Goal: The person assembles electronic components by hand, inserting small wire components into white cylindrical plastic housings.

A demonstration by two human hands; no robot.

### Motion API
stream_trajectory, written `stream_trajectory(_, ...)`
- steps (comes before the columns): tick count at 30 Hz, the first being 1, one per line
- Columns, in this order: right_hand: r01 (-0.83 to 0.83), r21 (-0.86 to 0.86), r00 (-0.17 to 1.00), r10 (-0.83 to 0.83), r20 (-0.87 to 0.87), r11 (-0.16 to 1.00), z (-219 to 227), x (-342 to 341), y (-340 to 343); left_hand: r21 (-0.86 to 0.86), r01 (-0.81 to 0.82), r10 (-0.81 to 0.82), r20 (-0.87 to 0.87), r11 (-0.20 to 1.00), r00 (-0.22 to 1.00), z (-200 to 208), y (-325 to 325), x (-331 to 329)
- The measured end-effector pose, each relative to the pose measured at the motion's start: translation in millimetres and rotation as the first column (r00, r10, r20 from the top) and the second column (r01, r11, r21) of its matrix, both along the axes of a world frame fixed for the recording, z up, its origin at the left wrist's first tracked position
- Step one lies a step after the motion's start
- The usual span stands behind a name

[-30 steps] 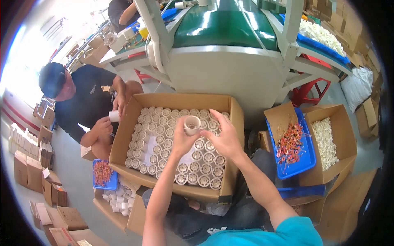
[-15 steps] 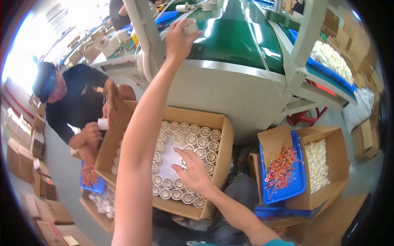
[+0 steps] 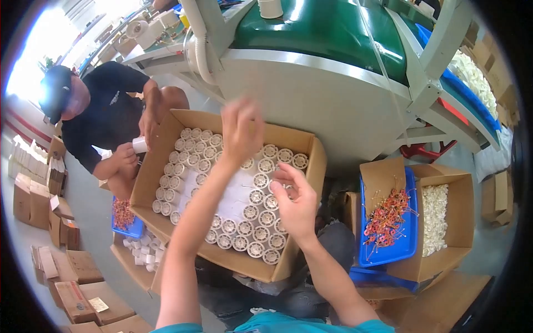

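Note:
A cardboard box in front of me holds rows of white cylindrical plastic parts with spoked round tops, standing on a white sheet. My left hand, smeared by motion, is above the box's far edge, and its fingers are hard to make out. Over the parts on the right side is my right hand, its fingers bent and thumb apart, nothing visible between them. A white cylindrical part stands on the green conveyor belt beyond the box.
At left, a person holds a white cylinder. Right of the box are a blue tray of red wired pieces and a carton of small cream pieces. A machine leg rises at far right.
My left hand has come back from the belt toward the box, leaving the white cylindrical part standing on the belt. My right hand has shifted right over the parts, its fingers more bent.

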State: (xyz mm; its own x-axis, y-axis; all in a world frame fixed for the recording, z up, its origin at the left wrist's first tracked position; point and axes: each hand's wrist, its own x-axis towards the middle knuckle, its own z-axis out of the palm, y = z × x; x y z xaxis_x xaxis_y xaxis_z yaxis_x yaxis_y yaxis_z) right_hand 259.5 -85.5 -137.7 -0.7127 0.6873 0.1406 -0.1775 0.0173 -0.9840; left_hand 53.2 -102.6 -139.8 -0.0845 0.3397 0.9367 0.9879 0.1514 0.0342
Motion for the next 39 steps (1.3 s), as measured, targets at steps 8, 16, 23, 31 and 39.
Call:
stream_trajectory(8, 0.004, 0.01, 1.0, -0.004, 0.019, 1.0, -13, -6, -7, -0.793, 0.198, 0.324, 0.444, 0.576, 0.835, -211, -84, -10)
stream_trajectory(16, 0.426, -0.002, 0.904, -0.426, 0.019, 0.905, -4, 180, 55, -0.875, 0.048, 0.42, 0.278, 0.481, 0.864, -183, -76, 0)
stream_trajectory(23, 0.621, 0.56, 0.272, -0.821, 0.502, 0.549, -112, 327, 135, -0.757, 0.032, 0.437, 0.411, 0.653, 0.8, -162, -104, -1)
stream_trajectory(31, 0.396, 0.629, 0.243, -0.736, 0.631, 0.67, -138, 304, 177, -0.135, 0.174, 0.088, 0.963, 0.976, 0.253, -52, -115, 46)
stream_trajectory(39, 0.574, 0.578, 0.21, -0.786, 0.581, 0.581, -133, 302, 166, 0.698, 0.263, -0.516, 0.686, 0.665, -0.513, -26, -140, 132)
